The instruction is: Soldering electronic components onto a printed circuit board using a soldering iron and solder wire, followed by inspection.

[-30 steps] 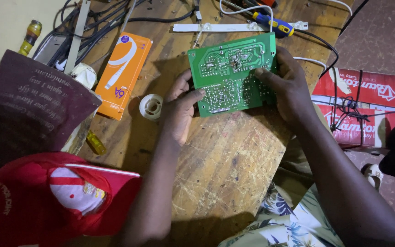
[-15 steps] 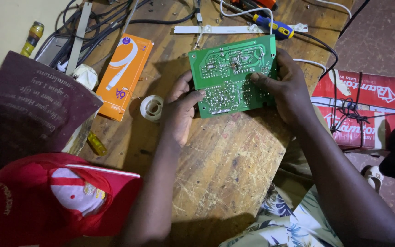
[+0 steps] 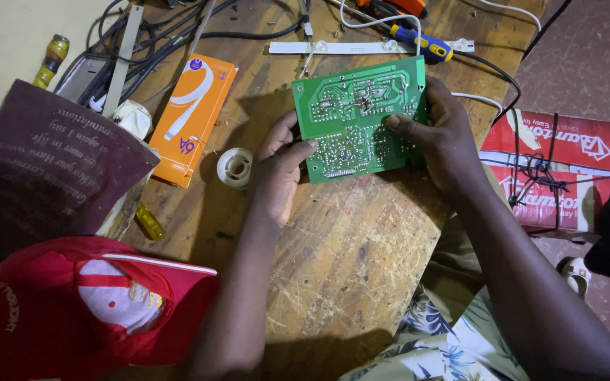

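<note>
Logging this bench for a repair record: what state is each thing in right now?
Green circuit board: solder side up, held above the bench by both hands.
Left hand: gripping the board's left edge.
Right hand: gripping the board's right edge.
Orange box: lying flat, closed.
White tape roll: lying flat.
Blue-handled screwdriver: lying on the bench.
Red cap: at bottom left.

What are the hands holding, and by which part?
Both hold the green circuit board, solder side up: the left hand grips its left edge near the lower corner, and the right hand grips its right edge.
</note>
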